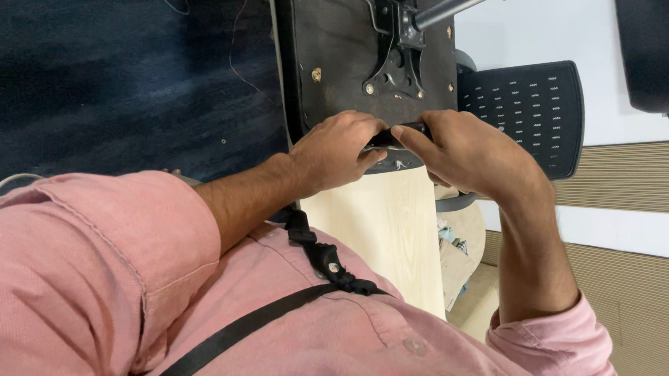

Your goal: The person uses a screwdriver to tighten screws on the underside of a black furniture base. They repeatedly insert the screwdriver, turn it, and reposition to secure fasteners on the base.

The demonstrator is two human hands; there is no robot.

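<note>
- Head view looks down on both hands meeting at the near edge of an upturned chair seat [342, 51], which lies underside up on a pale wooden worktop [382, 229].
- Left hand [335, 151] has its grip curled closed around a small dark part [386, 140] at the seat's edge; right hand [466, 149] pinches the same part from the other side, thumb and fingers tight on it.
- What the dark part is exactly, I cannot tell; the fingers hide most of it.
- Risk one: the seat overhangs the narrow worktop, so a hard push from either hand could, I judge, slide or tip it toward the dark blue carpet [89, 68].
- Risk two: fingers sit crowded just beside the metal mechanism plate [395, 58] and its lever rod [451, 7]; a slip could pinch or scrape them.
- Risk three: brass screws [316, 74] show on the underside, and tiny specks lie on the carpet; loose hardware dropped there would be hard to find.
- Risk four: the mesh backrest [526, 106] hangs off the far side, and its weight could twist the seat if the grip loosens.
</note>
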